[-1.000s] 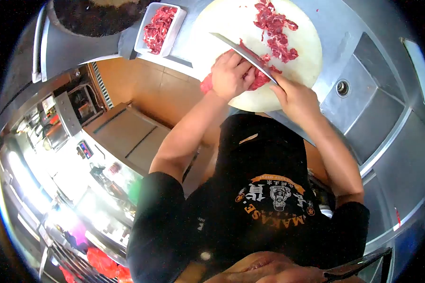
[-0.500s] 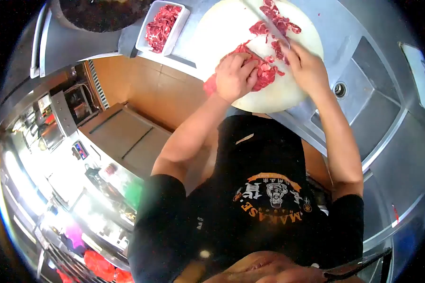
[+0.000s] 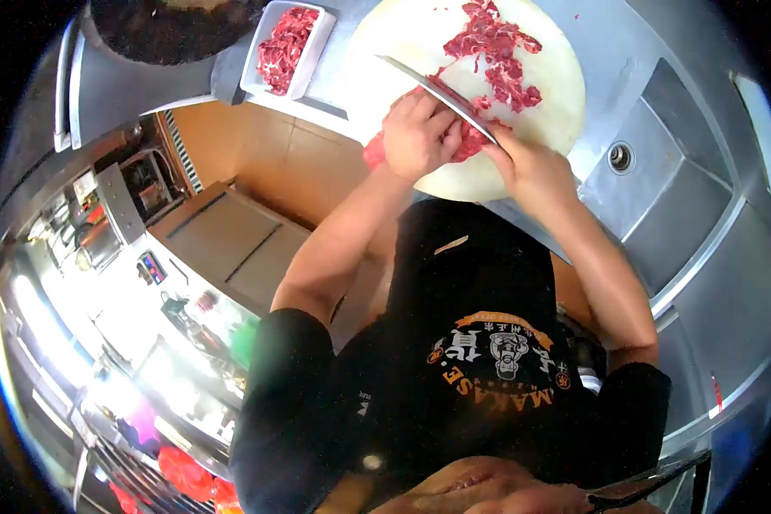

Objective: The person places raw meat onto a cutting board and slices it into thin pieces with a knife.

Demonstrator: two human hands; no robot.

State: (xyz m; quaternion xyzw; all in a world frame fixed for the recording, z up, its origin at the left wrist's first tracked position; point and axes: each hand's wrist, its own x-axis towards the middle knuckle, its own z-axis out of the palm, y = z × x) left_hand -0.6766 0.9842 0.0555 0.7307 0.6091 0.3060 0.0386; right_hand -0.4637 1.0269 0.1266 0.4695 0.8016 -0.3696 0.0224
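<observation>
A piece of raw red meat (image 3: 467,151) lies near the close edge of a round, pale cutting board (image 3: 555,111). My left hand (image 3: 416,141) presses down on it, fingers curled over the top. In my right hand (image 3: 535,174) is a knife (image 3: 444,92), its long blade lying across the meat just beyond my left knuckles. The knife's handle is hidden by my fingers. Farther back on the board, cut slices of meat (image 3: 495,44) sit in a loose pile.
Left of the board stands a white plastic container (image 3: 314,67) holding more sliced meat. A large dark wok (image 3: 180,32) is at the upper left. On the right, a steel sink (image 3: 694,184) has a round drain (image 3: 620,158). The metal counter's front edge runs before me.
The knife has come from the slices at the back to the meat under my left hand. My right hand moved nearer and leftward; my left hand stays on the meat.
</observation>
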